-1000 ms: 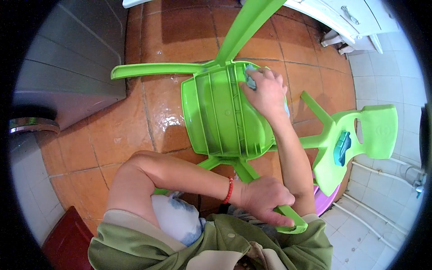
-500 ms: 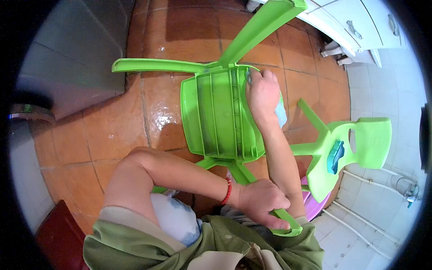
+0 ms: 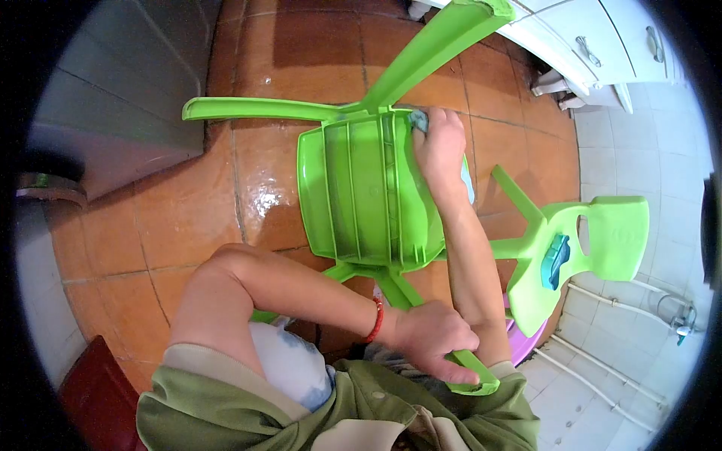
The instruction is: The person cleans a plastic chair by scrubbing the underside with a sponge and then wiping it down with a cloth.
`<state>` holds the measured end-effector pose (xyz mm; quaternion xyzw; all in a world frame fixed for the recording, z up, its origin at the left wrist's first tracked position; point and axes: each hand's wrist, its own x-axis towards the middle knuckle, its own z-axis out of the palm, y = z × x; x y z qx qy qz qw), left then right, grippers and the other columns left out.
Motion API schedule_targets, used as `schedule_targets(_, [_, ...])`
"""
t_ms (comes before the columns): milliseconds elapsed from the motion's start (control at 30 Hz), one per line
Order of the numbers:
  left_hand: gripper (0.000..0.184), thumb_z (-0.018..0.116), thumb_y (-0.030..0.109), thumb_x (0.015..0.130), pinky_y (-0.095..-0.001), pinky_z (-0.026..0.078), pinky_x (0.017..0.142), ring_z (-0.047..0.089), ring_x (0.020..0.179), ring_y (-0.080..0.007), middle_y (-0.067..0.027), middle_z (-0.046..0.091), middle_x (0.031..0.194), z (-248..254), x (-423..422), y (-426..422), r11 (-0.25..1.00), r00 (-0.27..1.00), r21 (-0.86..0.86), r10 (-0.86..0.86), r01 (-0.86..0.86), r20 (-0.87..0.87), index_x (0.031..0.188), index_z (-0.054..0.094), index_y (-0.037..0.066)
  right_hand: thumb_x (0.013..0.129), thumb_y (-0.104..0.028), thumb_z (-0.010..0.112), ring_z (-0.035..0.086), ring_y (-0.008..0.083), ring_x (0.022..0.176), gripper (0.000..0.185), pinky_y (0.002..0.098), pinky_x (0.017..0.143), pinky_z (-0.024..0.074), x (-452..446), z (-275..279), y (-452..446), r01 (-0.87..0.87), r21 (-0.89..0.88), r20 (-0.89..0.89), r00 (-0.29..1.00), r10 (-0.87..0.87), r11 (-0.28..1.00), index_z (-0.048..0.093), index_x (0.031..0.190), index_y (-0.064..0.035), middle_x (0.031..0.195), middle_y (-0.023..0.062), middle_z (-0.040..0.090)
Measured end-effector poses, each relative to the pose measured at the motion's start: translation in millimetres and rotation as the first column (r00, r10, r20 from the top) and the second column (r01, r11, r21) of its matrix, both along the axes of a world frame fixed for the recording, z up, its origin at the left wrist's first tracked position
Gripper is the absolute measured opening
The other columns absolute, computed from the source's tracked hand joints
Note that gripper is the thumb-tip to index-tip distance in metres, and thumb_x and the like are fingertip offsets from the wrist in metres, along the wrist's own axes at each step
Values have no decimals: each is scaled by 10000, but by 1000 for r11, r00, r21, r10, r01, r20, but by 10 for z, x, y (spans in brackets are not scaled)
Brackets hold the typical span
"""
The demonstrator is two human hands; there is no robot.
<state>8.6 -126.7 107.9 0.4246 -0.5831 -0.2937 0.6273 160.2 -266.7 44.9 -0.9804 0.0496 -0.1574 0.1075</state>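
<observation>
A green plastic chair [image 3: 365, 195] is tipped over, the ribbed underside of its seat facing me and its legs spread outward. My left hand [image 3: 432, 338], below a red beaded bracelet [image 3: 377, 319], is wrapped around one chair leg [image 3: 475, 372] close to my lap. My right hand [image 3: 442, 150] presses a bluish cloth [image 3: 419, 120] against the seat's underside at its far right corner. Most of the cloth is hidden under that hand, and a pale part shows beyond the wrist. Dark grime marks run along the ribs.
A second green chair [image 3: 556, 225] stands on the right, with a teal brush-like object [image 3: 556, 261] on its seat. Behind it is a purple basin [image 3: 524, 342]. White cabinets [image 3: 587, 37] are at upper right, a dark appliance [image 3: 128, 98] at left, wet tiles [image 3: 263, 199] between.
My right hand has shifted slightly up at the seat corner, and more of the cloth shows by its fingers. The left hand keeps its hold on the leg.
</observation>
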Motion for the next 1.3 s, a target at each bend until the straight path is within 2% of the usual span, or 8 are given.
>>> schedule_targets(67, [478,602,508,804,-432,445,506,587,594,-343,-133,539,607,-18,1,-14,1000,1000,-3,5,-5,-18,656,499,66,710,-32,605,550,368,862,161,443,742,473,35,-5,28,-24,-20,95,995,26,1000,590,869,-8,898,202,568])
schedule_targets(167, [485,601,513,806,-435,446,507,584,595,-348,-135,536,604,-18,26,-28,1000,999,1,10,-10,-33,656,495,64,726,-54,610,550,351,840,134,434,719,480,-19,-20,115,-37,-139,87,995,49,990,614,856,-21,876,181,557])
schedule_targets(267, [487,603,510,806,-435,445,508,582,594,-350,-136,532,602,-22,25,-25,999,999,-21,24,-24,-26,654,493,61,756,-76,592,553,326,828,156,412,695,488,-50,-59,126,-11,-261,-21,1000,6,965,625,893,-11,852,158,551])
schedule_targets(467, [474,607,491,809,-432,451,523,591,614,-345,-141,546,635,35,58,9,1000,1000,11,0,0,-31,664,503,52,802,-68,537,565,305,839,154,399,671,508,-70,-63,48,-139,-389,-71,990,121,911,622,903,10,872,151,563])
schedule_targets(667, [546,554,542,824,-451,444,507,574,553,-375,-174,535,543,4,-13,-37,997,988,-39,53,-60,-142,604,529,44,787,-85,553,571,313,861,147,406,700,526,-91,75,-60,-274,-293,-310,934,180,916,619,890,-4,870,152,572])
schedule_targets(867, [553,545,550,828,-449,441,501,572,550,-373,-169,534,541,11,3,-30,998,993,-39,52,-56,-106,595,520,49,740,-77,618,564,334,849,184,434,705,490,-165,25,-44,-191,-228,-211,967,143,955,643,920,-47,848,152,556])
schedule_targets(1133, [472,600,502,811,-431,442,504,587,594,-340,-134,542,608,15,32,12,1000,1000,28,-9,9,-3,665,517,62,751,-53,572,560,340,855,121,432,718,488,-82,-44,30,-15,-122,-27,1000,12,992,606,857,-7,896,177,556])
schedule_targets(1300, [472,598,500,816,-426,445,514,587,605,-341,-131,538,611,-12,25,-6,999,999,-41,22,-23,-30,680,518,55,716,-28,583,563,344,844,94,435,704,489,18,-139,34,14,-123,85,996,-3,992,585,810,-18,872,178,559])
